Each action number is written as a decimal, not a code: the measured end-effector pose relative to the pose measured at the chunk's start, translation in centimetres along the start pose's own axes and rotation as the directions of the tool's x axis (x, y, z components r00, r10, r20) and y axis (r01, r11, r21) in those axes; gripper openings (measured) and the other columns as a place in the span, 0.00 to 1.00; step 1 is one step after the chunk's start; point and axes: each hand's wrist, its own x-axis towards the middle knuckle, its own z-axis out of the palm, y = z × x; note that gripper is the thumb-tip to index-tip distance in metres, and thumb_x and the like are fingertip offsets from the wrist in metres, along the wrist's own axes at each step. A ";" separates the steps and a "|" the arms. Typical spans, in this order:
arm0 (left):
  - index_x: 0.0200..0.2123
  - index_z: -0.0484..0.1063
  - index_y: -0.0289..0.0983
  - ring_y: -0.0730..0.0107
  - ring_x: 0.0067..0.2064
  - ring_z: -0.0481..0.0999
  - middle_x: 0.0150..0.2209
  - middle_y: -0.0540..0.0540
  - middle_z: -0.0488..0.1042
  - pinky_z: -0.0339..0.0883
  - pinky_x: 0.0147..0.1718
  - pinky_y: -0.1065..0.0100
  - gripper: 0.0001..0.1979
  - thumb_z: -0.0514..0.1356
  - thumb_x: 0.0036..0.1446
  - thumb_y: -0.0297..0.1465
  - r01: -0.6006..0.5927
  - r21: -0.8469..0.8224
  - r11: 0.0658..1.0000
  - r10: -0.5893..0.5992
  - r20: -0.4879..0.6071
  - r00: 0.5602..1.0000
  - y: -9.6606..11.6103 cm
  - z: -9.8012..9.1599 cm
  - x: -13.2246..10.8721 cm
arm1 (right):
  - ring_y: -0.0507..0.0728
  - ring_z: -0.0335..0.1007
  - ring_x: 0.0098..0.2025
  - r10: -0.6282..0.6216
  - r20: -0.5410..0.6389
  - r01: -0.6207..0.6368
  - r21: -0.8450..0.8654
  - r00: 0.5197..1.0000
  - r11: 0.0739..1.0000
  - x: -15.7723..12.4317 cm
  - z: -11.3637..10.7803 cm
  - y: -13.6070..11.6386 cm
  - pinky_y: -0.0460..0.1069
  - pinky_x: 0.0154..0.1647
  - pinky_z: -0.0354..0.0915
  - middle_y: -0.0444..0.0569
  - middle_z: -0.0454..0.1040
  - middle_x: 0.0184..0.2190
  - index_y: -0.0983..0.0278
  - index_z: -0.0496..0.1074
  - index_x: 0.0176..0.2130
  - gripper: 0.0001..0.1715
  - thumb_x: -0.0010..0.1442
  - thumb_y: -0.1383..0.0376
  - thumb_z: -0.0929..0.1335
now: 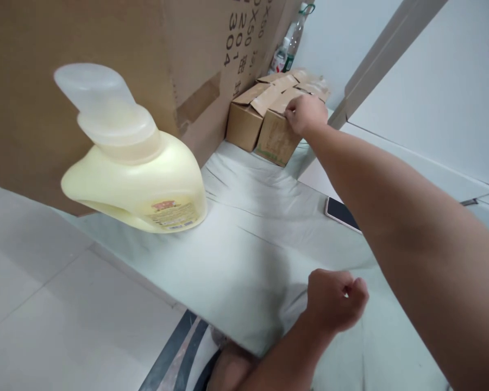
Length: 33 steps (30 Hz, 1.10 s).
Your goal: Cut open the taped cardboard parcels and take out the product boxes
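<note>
My right hand reaches far forward, its fingers curled over the top edge of a small brown cardboard box. A second small box stands just left of it, with its flaps open. My left hand is near me, closed in a fist with nothing visible in it. It rests over the pale plastic sheet that covers the floor. A cream-yellow pump bottle with a clear cap stands on the sheet at the left, well apart from both hands.
A large cardboard carton fills the upper left behind the pump bottle. A black phone lies on the sheet under my right forearm. Plastic bottles stand behind the small boxes. White panels are on the right and white floor tiles on the left.
</note>
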 end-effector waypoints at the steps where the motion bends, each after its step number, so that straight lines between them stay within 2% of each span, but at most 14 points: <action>1: 0.15 0.46 0.39 0.75 0.21 0.44 0.14 0.54 0.44 0.43 0.24 0.64 0.23 0.53 0.55 0.39 -0.007 0.003 1.000 0.007 -0.001 1.000 0.1 0.1 0.0 | 0.66 0.71 0.60 0.008 0.007 -0.008 -0.022 1.000 1.000 -0.1 -0.1 -0.2 0.60 0.60 0.63 0.62 0.75 0.53 0.74 0.76 0.51 0.20 0.69 0.67 0.62; 5: 0.16 0.46 0.39 0.76 0.21 0.44 0.15 0.55 0.44 0.42 0.24 0.66 0.21 0.54 0.55 0.36 -0.038 0.025 0.999 0.039 -0.026 0.999 0.5 0.4 -0.5 | 0.62 0.71 0.58 -0.011 -0.002 0.010 -0.109 1.000 0.994 -1.7 -0.8 -0.5 0.60 0.57 0.63 0.66 0.75 0.53 0.78 0.75 0.51 0.21 0.70 0.68 0.60; 9: 0.15 0.47 0.39 0.76 0.20 0.49 0.15 0.55 0.48 0.44 0.24 0.67 0.22 0.53 0.56 0.37 -0.131 0.056 0.990 0.136 -0.085 0.987 0.5 0.0 -1.1 | 0.63 0.74 0.53 -0.031 -0.027 0.027 -0.132 0.999 0.991 -4.8 -1.8 -0.8 0.59 0.53 0.65 0.63 0.76 0.52 0.71 0.75 0.52 0.20 0.72 0.66 0.59; 13: 0.17 0.48 0.40 0.76 0.20 0.53 0.15 0.54 0.51 0.46 0.23 0.68 0.23 0.51 0.61 0.39 -0.277 0.060 0.959 0.281 -0.310 0.908 0.5 -1.7 -1.2 | 0.64 0.74 0.48 -0.132 -0.004 0.131 -0.119 0.991 0.984 -9.6 -3.1 -1.0 0.56 0.46 0.65 0.58 0.76 0.52 0.64 0.74 0.51 0.19 0.73 0.61 0.58; 15: 0.18 0.48 0.40 0.75 0.20 0.53 0.16 0.55 0.51 0.46 0.23 0.68 0.23 0.50 0.64 0.39 -0.329 0.091 0.940 0.332 -0.469 0.818 0.6 -2.8 -1.5 | 0.63 0.74 0.48 -0.188 0.010 0.188 -0.106 0.982 0.976 -12.7 -3.9 -0.3 0.53 0.43 0.64 0.57 0.76 0.52 0.63 0.74 0.50 0.19 0.72 0.60 0.58; 18: 0.21 0.55 0.40 0.73 0.22 0.57 0.19 0.54 0.54 0.50 0.24 0.68 0.20 0.50 0.66 0.37 -0.379 0.150 0.913 0.368 -0.701 0.610 0.5 -4.6 -2.5 | 0.61 0.73 0.47 -0.245 -0.035 0.243 -0.068 0.969 0.968 -18.2 -5.3 2.9 0.51 0.40 0.63 0.56 0.78 0.50 0.63 0.75 0.46 0.19 0.72 0.60 0.58; 21: 0.29 0.65 0.40 0.69 0.31 0.66 0.27 0.51 0.64 0.62 0.33 0.67 0.13 0.54 0.66 0.38 -0.424 0.208 0.882 0.385 -0.836 0.391 0.6 -6.6 -4.0 | 0.59 0.74 0.47 -0.302 -0.157 0.308 0.017 0.940 0.951 -25.0 -7.0 8.7 0.50 0.42 0.66 0.55 0.80 0.47 0.62 0.74 0.43 0.18 0.72 0.59 0.59; 23: 0.36 0.69 0.40 0.65 0.40 0.70 0.36 0.48 0.68 0.66 0.44 0.63 0.11 0.58 0.63 0.42 -0.449 0.234 0.863 0.395 -0.865 0.309 0.7 -7.7 -4.8 | 0.58 0.76 0.47 -0.316 -0.221 0.340 0.082 0.923 0.937 -30.5 -8.1 13.4 0.51 0.47 0.68 0.54 0.81 0.45 0.61 0.74 0.41 0.15 0.71 0.59 0.61; 24: 0.40 0.70 0.41 0.62 0.45 0.71 0.40 0.46 0.69 0.66 0.49 0.60 0.12 0.60 0.62 0.43 -0.454 0.222 0.863 0.391 -0.862 0.321 0.9 -8.0 -5.0 | 0.58 0.76 0.47 -0.300 -0.249 0.334 0.105 0.921 0.937 -33.5 -8.5 15.7 0.52 0.49 0.69 0.53 0.81 0.44 0.61 0.74 0.40 0.13 0.70 0.59 0.62; 25: 0.43 0.70 0.41 0.60 0.50 0.71 0.45 0.45 0.70 0.65 0.53 0.58 0.15 0.60 0.61 0.45 -0.460 0.186 0.868 0.384 -0.840 0.384 1.0 -8.1 -5.2 | 0.59 0.77 0.47 -0.241 -0.268 0.281 0.119 0.933 0.952 -36.7 -8.6 17.9 0.53 0.50 0.69 0.53 0.81 0.44 0.60 0.74 0.40 0.12 0.69 0.59 0.63; 27: 0.50 0.70 0.43 0.57 0.57 0.70 0.53 0.43 0.70 0.64 0.58 0.56 0.20 0.60 0.60 0.47 -0.454 0.062 0.889 0.367 -0.687 0.627 1.3 -7.4 -5.3 | 0.60 0.76 0.45 0.009 -0.301 0.037 0.147 0.954 0.988 -43.2 -8.3 21.8 0.56 0.49 0.70 0.55 0.80 0.44 0.61 0.75 0.43 0.13 0.66 0.57 0.65; 29: 0.56 0.69 0.44 0.53 0.62 0.69 0.60 0.41 0.69 0.65 0.60 0.54 0.25 0.61 0.60 0.48 -0.405 -0.061 0.912 0.343 -0.429 0.836 1.4 -5.8 -5.3 | 0.62 0.75 0.42 0.342 -0.228 -0.309 0.170 0.911 0.936 -49.1 -7.2 24.9 0.57 0.44 0.71 0.58 0.78 0.42 0.63 0.75 0.46 0.21 0.62 0.53 0.64; 31: 0.61 0.66 0.45 0.51 0.65 0.68 0.64 0.40 0.67 0.64 0.62 0.53 0.29 0.62 0.59 0.48 -0.355 -0.123 0.927 0.323 -0.222 0.920 1.4 -3.9 -5.1 | 0.62 0.73 0.40 0.588 -0.079 -0.575 0.139 0.805 0.806 -53.7 -5.7 26.8 0.58 0.42 0.69 0.58 0.75 0.41 0.66 0.76 0.50 0.31 0.59 0.48 0.63; 33: 0.65 0.63 0.48 0.49 0.69 0.64 0.69 0.42 0.62 0.62 0.65 0.52 0.33 0.64 0.58 0.47 -0.341 -0.139 0.930 0.326 -0.120 0.938 1.4 -2.5 -4.9 | 0.61 0.71 0.38 0.700 0.111 -0.708 0.080 0.706 0.702 -56.4 -4.6 27.6 0.56 0.42 0.67 0.55 0.74 0.37 0.66 0.74 0.56 0.36 0.59 0.46 0.62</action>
